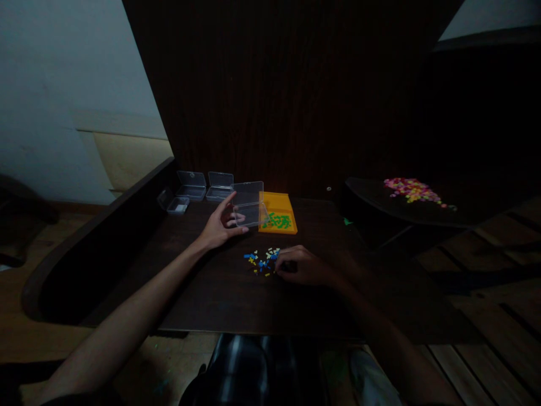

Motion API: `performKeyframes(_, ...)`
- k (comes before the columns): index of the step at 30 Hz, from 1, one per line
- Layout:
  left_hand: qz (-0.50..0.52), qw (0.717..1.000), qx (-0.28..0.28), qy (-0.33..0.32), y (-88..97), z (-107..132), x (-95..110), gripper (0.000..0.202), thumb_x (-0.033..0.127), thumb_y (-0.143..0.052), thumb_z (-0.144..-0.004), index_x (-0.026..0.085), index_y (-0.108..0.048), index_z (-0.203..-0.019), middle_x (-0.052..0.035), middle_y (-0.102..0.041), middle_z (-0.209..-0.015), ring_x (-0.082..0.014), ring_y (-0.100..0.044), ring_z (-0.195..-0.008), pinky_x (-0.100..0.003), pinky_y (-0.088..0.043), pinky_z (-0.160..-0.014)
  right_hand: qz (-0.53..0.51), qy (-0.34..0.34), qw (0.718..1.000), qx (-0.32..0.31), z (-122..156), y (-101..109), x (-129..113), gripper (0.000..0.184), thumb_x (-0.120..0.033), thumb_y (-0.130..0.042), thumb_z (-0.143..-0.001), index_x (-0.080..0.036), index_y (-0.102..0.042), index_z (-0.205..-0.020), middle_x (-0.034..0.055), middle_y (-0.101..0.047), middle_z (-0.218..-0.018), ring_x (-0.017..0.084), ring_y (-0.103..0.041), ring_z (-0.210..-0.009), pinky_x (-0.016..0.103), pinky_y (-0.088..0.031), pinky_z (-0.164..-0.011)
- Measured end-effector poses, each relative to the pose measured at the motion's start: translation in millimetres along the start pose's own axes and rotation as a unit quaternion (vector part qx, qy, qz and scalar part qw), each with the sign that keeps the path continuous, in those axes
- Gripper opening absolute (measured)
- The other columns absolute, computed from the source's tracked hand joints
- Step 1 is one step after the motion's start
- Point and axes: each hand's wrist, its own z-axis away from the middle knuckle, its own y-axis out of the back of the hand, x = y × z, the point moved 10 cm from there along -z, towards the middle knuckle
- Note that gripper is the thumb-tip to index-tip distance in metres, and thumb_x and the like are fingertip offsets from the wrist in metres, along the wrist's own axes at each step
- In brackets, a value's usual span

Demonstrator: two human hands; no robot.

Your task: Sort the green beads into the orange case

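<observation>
My left hand (220, 225) grips a clear plastic box (250, 215) by its left side, thumb at the front edge. The box's lid stands up, and it is tilted slightly above the table. Just right of it, partly behind it, lies an open yellow case (276, 199) with small green pieces (279, 220) inside. My right hand (299, 266) is closed, fingertips down at the right edge of a loose pile of small blue, yellow and white pieces (262, 261). Its fingertips are dark, and whatever they pinch cannot be made out.
Three more open clear boxes (192, 192) stand at the back left of the dark wooden table (203, 304). A raised side board (101, 237) borders the left. On a dark curved surface (372, 208) at right lies a heap of pink and yellow pieces (412, 190). The light is dim.
</observation>
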Motion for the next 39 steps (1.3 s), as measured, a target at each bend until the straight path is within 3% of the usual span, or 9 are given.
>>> performKeyframes(8, 0.014, 1.0, -0.02, 0.009, -12.2, 3.4, 1.0, 0.104, 0.02, -0.082, -0.057, 0.036, -0.03, -0.146, -0.0047, -0.046, -0.117, -0.0187, -0.062, -0.098, -0.044, -0.056, -0.09, 0.004, 0.007, 1.0, 0.003, 3.1, -5.2, 5.1, 0.008, -0.018, -0.061, -0.083, -0.019, -0.069, -0.083, 0.0047, -0.071, -0.085, 0.015, -0.064, -0.077, 0.027, -0.049, -0.075)
performKeyframes(14, 0.015, 1.0, -0.015, 0.017, -11.7, 4.1, 1.2, 0.105, 0.019, -0.083, -0.056, 0.036, -0.031, -0.146, -0.006, -0.047, -0.118, -0.0195, -0.061, -0.098, -0.043, -0.056, -0.09, 0.038, -0.029, 0.999, 0.013, 2.5, -0.2, 6.4, 0.009, -0.015, -0.061, -0.082, -0.019, -0.068, -0.086, 0.0023, -0.07, -0.083, 0.013, -0.064, -0.074, 0.025, -0.047, -0.074)
performKeyframes(32, 0.071, 0.997, -0.01, 0.008, -13.4, 3.0, 1.5, 0.106, 0.01, -0.085, -0.053, 0.037, -0.037, -0.143, -0.0035, -0.047, -0.112, -0.0149, -0.062, -0.091, -0.036, -0.057, -0.084, 0.043, -0.04, 0.998, -0.011, 4.3, -6.8, 15.7, 0.005, -0.018, -0.066, -0.081, -0.019, -0.071, -0.083, 0.0035, -0.068, -0.085, 0.015, -0.062, -0.077, 0.026, -0.047, -0.073)
performKeyframes(39, 0.079, 0.997, -0.013, 0.011, -13.9, 3.5, 1.2, 0.104, 0.008, -0.084, -0.053, 0.038, -0.039, -0.142, -0.0033, -0.047, -0.113, -0.0153, -0.061, -0.091, -0.038, -0.057, -0.086, 0.033, -0.035, 0.999, -0.01, 6.0, -3.5, 19.8, 0.007, -0.024, -0.068, -0.082, -0.019, -0.071, -0.085, 0.0042, -0.069, -0.087, 0.016, -0.063, -0.081, 0.028, -0.048, -0.075)
